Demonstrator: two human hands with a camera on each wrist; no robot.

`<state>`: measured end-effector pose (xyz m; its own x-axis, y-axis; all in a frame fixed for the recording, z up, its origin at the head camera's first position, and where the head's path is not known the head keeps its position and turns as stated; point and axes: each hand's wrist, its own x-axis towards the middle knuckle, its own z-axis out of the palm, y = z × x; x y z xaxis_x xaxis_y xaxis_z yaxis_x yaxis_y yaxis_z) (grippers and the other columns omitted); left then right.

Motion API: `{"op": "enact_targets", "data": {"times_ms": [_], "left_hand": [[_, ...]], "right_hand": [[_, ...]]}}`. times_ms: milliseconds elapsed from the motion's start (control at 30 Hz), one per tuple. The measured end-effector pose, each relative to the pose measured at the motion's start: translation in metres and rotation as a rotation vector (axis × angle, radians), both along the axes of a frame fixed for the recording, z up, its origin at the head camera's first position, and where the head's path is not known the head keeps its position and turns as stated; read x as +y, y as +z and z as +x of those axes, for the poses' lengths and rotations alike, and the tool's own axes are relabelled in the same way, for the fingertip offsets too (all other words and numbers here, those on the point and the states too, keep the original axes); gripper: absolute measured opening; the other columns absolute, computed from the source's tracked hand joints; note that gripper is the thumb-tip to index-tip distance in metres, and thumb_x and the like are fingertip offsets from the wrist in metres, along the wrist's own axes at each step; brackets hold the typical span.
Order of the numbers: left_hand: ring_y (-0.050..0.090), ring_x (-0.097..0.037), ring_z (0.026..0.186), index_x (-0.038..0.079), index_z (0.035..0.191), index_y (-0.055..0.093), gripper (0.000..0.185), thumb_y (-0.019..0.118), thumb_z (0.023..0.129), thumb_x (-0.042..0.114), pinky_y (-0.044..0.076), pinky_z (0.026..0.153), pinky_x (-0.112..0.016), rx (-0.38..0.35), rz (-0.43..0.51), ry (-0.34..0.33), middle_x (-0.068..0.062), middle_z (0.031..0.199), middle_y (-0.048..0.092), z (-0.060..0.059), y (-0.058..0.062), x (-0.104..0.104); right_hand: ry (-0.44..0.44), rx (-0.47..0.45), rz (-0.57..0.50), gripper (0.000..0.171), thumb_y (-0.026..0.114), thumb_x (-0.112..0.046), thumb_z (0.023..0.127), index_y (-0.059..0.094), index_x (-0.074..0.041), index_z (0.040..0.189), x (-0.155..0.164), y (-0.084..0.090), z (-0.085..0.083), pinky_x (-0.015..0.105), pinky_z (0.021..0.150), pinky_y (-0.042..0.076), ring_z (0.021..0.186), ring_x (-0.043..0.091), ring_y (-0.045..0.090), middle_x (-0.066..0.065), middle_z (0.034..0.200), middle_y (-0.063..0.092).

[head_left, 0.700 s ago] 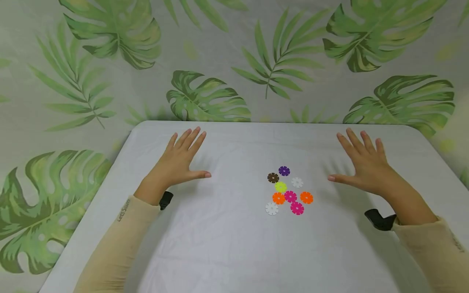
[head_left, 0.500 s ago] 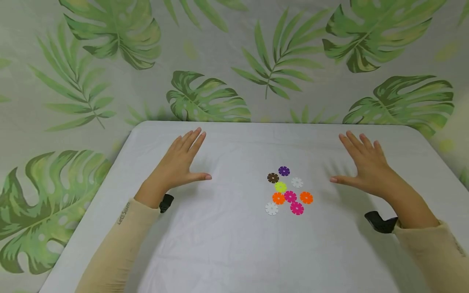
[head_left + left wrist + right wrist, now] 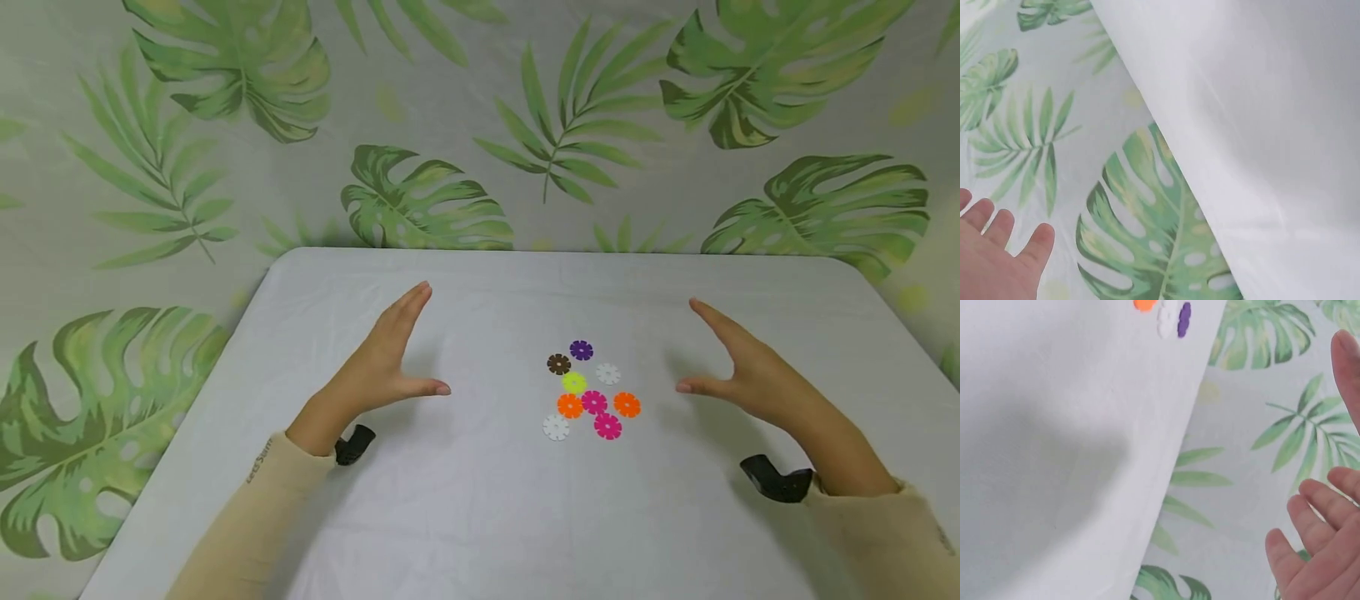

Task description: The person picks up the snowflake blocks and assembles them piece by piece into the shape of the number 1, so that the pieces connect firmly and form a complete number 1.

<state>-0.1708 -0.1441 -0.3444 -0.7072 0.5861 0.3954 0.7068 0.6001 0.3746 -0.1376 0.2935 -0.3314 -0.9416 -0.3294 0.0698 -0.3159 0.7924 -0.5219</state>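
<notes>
Several small notched plastic discs lie loosely grouped on the white table in the head view. At the back are a purple disc (image 3: 581, 350), a brown disc (image 3: 558, 364) and a white disc (image 3: 608, 374). Nearer lie a yellow disc (image 3: 574, 382), two orange discs (image 3: 627, 405), two pink discs (image 3: 608, 427) and another white disc (image 3: 556, 427). My left hand (image 3: 375, 367) hovers left of the group, fingers straight and thumb spread, holding nothing. On the other side hovers my right hand (image 3: 761, 383), likewise straight-fingered and without anything in it. Neither hand touches a disc.
The white-covered table (image 3: 450, 508) has rounded back corners. Behind and left of it hangs a leaf-patterned cloth (image 3: 435, 83). A black wrist device (image 3: 777, 479) sits at the right sleeve, with a similar one (image 3: 355, 445) at the left.
Both hands have come lower and closer to the viewer, and the left has also shifted right. Their fingers, spread before, now line up together. The discs have stayed in place.
</notes>
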Motion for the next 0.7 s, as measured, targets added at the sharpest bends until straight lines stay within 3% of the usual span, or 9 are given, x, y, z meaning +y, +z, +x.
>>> {"op": "enact_targets", "data": {"times_ms": [133, 300, 433, 700], "left_hand": [[0.007, -0.013, 0.122, 0.017, 0.133, -0.001, 0.108, 0.068, 0.056, 0.049, 0.018, 0.095, -0.039, -0.154, 0.110, -0.025, 0.002, 0.136, 0.004, 0.016, 0.008, 0.011], [0.019, -0.019, 0.119, 0.007, 0.132, 0.007, 0.103, 0.075, 0.057, 0.025, 0.022, 0.094, -0.038, -0.264, 0.252, -0.101, -0.006, 0.134, 0.010, 0.037, 0.020, 0.026], [0.023, -0.016, 0.117, 0.008, 0.132, 0.010, 0.101, 0.076, 0.057, 0.023, 0.023, 0.094, -0.033, -0.317, 0.311, -0.137, -0.002, 0.133, 0.013, 0.044, 0.013, 0.036], [0.020, -0.016, 0.119, 0.004, 0.130, 0.015, 0.094, 0.075, 0.058, 0.012, 0.019, 0.096, -0.028, -0.422, 0.398, -0.242, -0.003, 0.132, 0.018, 0.058, 0.008, 0.057]], "right_hand": [[-0.016, -0.034, -0.018, 0.094, 0.069, -0.038, 0.061, 0.009, -0.027, 0.133, -0.005, -0.005, 0.005, 0.052, 0.089, 0.019, 0.121, 0.028, 0.014, 0.004, 0.136, 0.015], [-0.003, -0.026, -0.045, 0.088, 0.070, -0.035, 0.062, 0.017, -0.026, 0.132, -0.007, -0.018, 0.010, 0.051, 0.086, 0.025, 0.117, 0.028, 0.023, 0.003, 0.132, 0.026], [0.021, -0.011, -0.064, 0.082, 0.070, -0.032, 0.063, 0.024, -0.024, 0.130, -0.009, -0.030, 0.012, 0.047, 0.086, 0.028, 0.114, 0.027, 0.031, 0.001, 0.127, 0.034], [0.085, 0.027, -0.053, 0.069, 0.069, -0.027, 0.064, 0.037, -0.013, 0.124, -0.013, -0.047, 0.013, 0.023, 0.082, 0.036, 0.104, 0.021, 0.044, 0.003, 0.117, 0.046]]}}
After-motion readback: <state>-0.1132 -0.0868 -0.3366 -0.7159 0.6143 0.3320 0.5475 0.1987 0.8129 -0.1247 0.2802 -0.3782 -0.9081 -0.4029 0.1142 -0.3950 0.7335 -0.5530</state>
